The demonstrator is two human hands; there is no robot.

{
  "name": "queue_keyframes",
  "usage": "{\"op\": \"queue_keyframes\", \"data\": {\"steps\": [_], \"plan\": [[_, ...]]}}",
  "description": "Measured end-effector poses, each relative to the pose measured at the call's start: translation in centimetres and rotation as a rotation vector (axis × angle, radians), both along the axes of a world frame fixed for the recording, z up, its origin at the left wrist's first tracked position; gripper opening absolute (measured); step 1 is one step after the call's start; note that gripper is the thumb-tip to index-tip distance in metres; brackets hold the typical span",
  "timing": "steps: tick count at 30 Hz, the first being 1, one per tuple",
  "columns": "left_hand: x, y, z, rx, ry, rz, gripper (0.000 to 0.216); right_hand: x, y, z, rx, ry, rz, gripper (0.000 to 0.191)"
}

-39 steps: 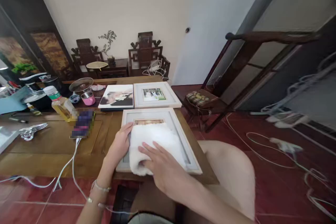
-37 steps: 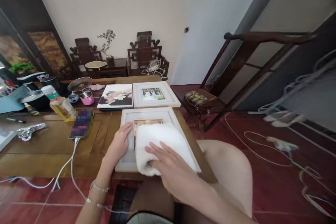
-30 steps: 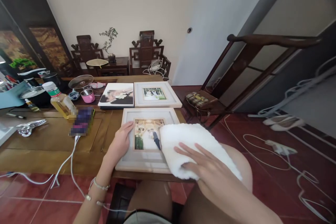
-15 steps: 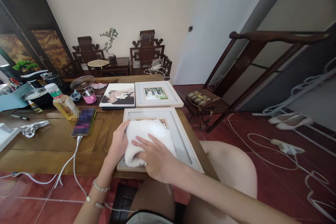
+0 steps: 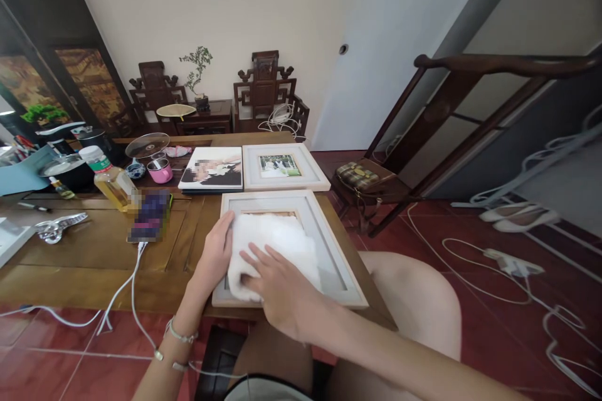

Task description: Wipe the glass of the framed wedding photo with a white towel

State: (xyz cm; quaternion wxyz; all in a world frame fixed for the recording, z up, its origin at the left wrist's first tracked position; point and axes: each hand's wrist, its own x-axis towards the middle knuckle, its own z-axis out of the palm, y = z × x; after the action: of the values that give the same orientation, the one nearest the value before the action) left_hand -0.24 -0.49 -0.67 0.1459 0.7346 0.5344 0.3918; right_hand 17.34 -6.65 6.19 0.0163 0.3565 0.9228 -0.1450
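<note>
- Lying on a pale wooden picture frame [image 5: 330, 250], a fluffy white cloth [image 5: 288, 235] is clamped in the right hand [image 5: 281, 288].
- Left hand [image 5: 217, 255] touches the frame; grip unclear.

White cloth [image 5: 279, 249] | back left | photo [image 5: 268, 212] re-covered (top edge excepted)

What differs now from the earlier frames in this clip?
The right hand and the white cloth slid right, baring the photo about a second ago, then came back left; the cloth now covers most of it again. No new hold or release shows. The left hand stayed at the left edge of the nearer frame; the farther frame and pink mug stayed put.
</note>
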Motion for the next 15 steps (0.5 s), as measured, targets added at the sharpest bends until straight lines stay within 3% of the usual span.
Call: {"op": "queue_keyframes", "data": {"steps": [3,5,11,13,15], "plan": [[0.3,0.0,0.1,-0.009,0.067,-0.035,0.042,2.4,-1.7,0.0,-0.014,0.045,-0.042,0.054],[0.5,-0.2,0.2,-0.026,0.11,-0.069,0.043,4.3,-1.3,-0.1,0.03,0.05,-0.118,0.057],[0.3,-0.5,0.0,-0.082,0.162,-0.136,0.048,7.8,6.1,0.1,0.373,0.045,-0.329,0.07],[0.2,-0.4,0.0,-0.073,0.162,-0.126,0.053,6.9,8.6,0.6,0.455,0.087,-0.3,0.067],[0.2,-0.3,0.1,-0.055,0.162,-0.125,0.056,5.0,10.4,0.8,0.475,0.098,-0.173,0.062]]}}
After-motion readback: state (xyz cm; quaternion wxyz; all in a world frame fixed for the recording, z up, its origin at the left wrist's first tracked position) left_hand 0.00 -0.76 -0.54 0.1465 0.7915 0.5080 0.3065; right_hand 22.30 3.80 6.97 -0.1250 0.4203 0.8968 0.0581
